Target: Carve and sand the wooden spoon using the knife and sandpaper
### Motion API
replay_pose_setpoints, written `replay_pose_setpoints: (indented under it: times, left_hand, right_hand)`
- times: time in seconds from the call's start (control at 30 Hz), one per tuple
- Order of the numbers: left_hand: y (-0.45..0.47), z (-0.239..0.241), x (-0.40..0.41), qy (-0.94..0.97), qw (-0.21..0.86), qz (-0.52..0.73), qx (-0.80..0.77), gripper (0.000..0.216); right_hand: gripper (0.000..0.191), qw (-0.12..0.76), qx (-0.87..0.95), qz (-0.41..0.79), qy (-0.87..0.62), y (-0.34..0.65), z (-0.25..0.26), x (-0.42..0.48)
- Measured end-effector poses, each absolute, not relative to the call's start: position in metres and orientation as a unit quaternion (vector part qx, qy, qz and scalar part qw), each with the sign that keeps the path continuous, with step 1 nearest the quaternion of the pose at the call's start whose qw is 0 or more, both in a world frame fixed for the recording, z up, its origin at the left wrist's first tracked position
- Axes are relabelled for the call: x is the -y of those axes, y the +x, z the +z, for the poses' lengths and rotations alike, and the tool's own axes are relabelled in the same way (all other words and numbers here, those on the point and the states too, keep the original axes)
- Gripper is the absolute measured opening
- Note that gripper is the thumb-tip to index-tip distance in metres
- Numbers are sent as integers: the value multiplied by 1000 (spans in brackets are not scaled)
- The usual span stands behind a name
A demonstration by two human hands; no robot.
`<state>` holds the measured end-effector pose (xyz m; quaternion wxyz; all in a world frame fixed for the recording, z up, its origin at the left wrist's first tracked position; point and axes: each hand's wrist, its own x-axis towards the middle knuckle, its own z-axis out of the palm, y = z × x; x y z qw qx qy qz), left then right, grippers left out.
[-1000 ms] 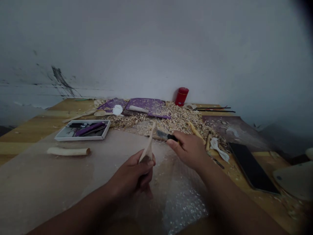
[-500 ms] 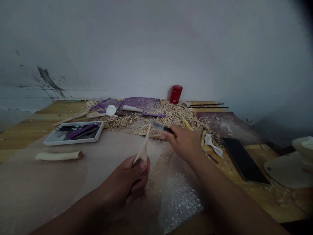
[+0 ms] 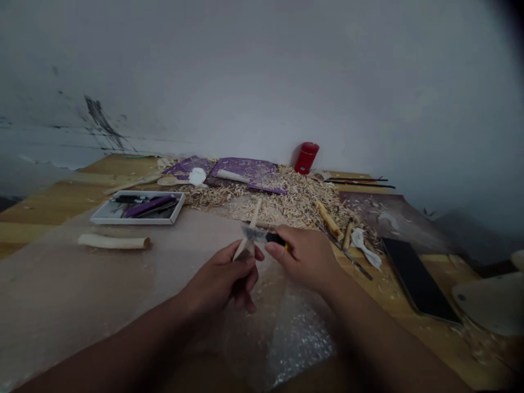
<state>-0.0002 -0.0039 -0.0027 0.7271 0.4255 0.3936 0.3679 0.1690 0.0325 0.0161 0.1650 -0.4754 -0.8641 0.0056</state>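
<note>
In the middle of the head view, my left hand point(image 3: 230, 273) is closed round the bowl end of a pale wooden spoon point(image 3: 254, 214), whose narrow handle points away from me. My right hand point(image 3: 307, 254) grips the black handle of a carving knife point(image 3: 256, 233). The knife's blade, slightly blurred, lies across the spoon just beyond my left fingers. My fingers hide most of the spoon's bowl. Below both hands, plastic wrap point(image 3: 303, 338) covers the table's front.
Wood shavings point(image 3: 303, 199) heap up at the back beside a red canister point(image 3: 307, 158). A white tray point(image 3: 176, 215) of tools and a peeled stick point(image 3: 112, 242) are at left. A phone point(image 3: 420, 278) and a slim metal tool point(image 3: 358, 265) lie at right.
My right hand has brought the knife blade down and toward me along the spoon, from near the handle's tip to near my left hand. The whole view has shifted slightly.
</note>
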Motion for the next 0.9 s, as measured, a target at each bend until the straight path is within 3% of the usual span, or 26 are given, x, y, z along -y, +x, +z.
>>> replay_pose_setpoints:
  times: [0.37, 0.63, 0.9]
  left_hand:
    - [4, -3, 5, 478, 629, 372, -488, 19]
    - [6, -2, 6, 473, 661, 358, -460, 29]
    - [3, -2, 9, 441, 700, 362, -430, 19]
  right_hand:
    - [48, 125, 888, -1, -443, 159, 13, -25]
    - [45, 142, 885, -57, -440, 163, 9, -30]
    - [44, 142, 875, -74, -457, 171, 10, -37]
